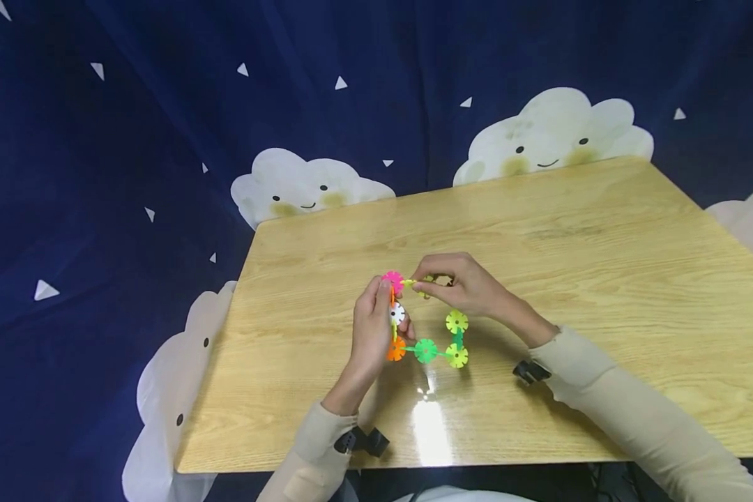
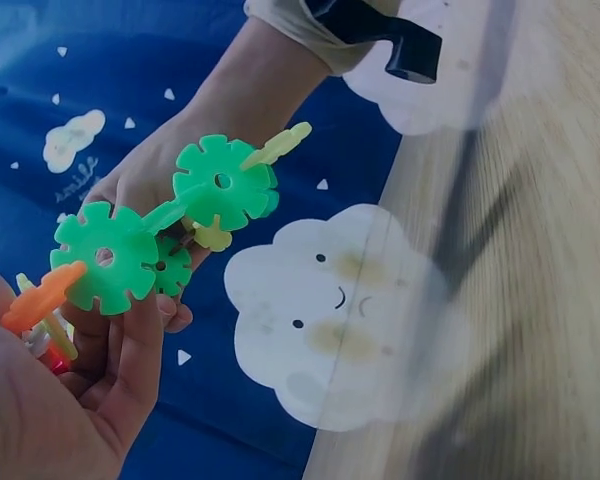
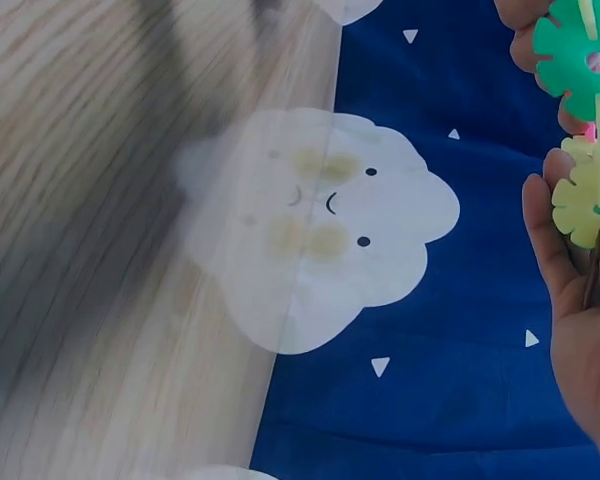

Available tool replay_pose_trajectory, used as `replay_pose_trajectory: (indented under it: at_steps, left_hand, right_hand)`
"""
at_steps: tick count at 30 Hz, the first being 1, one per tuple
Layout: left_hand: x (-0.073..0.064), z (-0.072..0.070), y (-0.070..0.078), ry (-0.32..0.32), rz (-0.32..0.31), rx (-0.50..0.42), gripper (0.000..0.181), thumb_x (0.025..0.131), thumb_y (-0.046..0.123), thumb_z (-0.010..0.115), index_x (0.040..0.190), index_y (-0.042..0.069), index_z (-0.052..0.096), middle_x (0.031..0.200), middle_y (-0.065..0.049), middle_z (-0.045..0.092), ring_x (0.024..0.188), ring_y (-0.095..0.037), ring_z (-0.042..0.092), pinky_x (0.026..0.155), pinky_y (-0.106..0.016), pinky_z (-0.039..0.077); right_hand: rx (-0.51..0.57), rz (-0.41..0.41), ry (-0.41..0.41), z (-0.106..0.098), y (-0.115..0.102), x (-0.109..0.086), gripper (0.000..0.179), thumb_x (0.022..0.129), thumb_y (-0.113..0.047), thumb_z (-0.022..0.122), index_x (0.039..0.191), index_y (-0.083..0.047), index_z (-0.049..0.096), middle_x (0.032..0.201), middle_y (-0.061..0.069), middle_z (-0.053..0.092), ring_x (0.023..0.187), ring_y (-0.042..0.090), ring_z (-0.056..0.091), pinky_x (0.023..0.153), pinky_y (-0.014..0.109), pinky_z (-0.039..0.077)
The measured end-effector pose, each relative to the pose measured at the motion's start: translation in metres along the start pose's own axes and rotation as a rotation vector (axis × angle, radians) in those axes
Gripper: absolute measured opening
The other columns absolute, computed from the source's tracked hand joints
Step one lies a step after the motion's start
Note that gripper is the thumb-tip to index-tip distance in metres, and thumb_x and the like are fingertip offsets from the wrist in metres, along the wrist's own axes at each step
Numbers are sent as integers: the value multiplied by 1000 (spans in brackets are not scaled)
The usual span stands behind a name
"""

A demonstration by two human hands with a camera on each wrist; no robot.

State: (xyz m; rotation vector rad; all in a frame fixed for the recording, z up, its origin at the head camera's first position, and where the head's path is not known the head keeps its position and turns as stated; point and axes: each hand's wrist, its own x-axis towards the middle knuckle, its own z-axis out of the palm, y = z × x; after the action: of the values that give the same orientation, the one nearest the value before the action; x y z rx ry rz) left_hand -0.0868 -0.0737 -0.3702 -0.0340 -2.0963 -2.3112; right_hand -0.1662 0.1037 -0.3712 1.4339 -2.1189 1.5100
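Observation:
Colourful notched plastic discs, slotted together edge to face, form an angular chain held above the table. In the head view, my left hand (image 1: 371, 324) grips the chain's left side, where a pink disc (image 1: 392, 281), a white disc (image 1: 398, 314) and an orange disc (image 1: 396, 348) show. Along the bottom run a green disc (image 1: 425, 351) and a yellow disc (image 1: 457, 355), with another yellow disc (image 1: 457, 321) above. My right hand (image 1: 467, 284) pinches yellow discs beside the pink one; its fingers partly hide them. A brown disc (image 3: 592, 275) shows edge-on in the right wrist view.
A wooden table (image 1: 314, 293) lies under both hands, its front edge close to the body. Dark blue curtain (image 1: 163, 125) with printed clouds hangs behind and to the left. Black wrist cameras (image 1: 532, 371) sit on both sleeves.

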Motion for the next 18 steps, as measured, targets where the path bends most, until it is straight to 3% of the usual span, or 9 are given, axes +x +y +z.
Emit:
replay_pose_trajectory:
  at_steps: [6,9,13,16,18]
  left_hand:
    - [1,5,-4,-50,2,-13,38,107,32,34,96,-2,46,52,-4,46,42,-21,54,44,-34,53]
    - [3,6,-6,-67,-6,-2,36,107,33,34,97,1,48,53,-5,46,44,-23,56,47,-37,55]
    - [6,6,-4,-91,20,16,40,107,37,34,103,-1,47,55,-7,49,47,-24,59,50,-39,57]
    - [11,5,1,-80,44,-18,42,106,40,32,106,1,46,58,-6,49,48,-22,57,49,-35,55]
    - [15,3,5,-50,56,-48,42,106,42,32,107,2,45,59,-5,49,48,-20,56,48,-32,53]
  right_hand:
    - [-39,-62,-14,-5,0,-1,18,84,3,72,86,-15,70,79,-5,66,68,10,57,60,25,48]
    - [-94,-49,-44,-9,-2,0,14,87,-3,71,87,-16,69,83,-9,66,73,7,58,65,29,52]
    - [-145,101,-34,-17,-6,-5,8,93,-19,67,101,-19,70,95,-11,68,80,6,61,67,28,54]
    - [-115,265,62,-23,-6,-13,21,99,-29,57,118,-22,64,106,-9,67,89,10,62,74,28,54]
    - [-73,350,140,-25,-5,-19,25,103,-31,49,121,-19,60,103,-4,65,88,13,61,74,29,53]
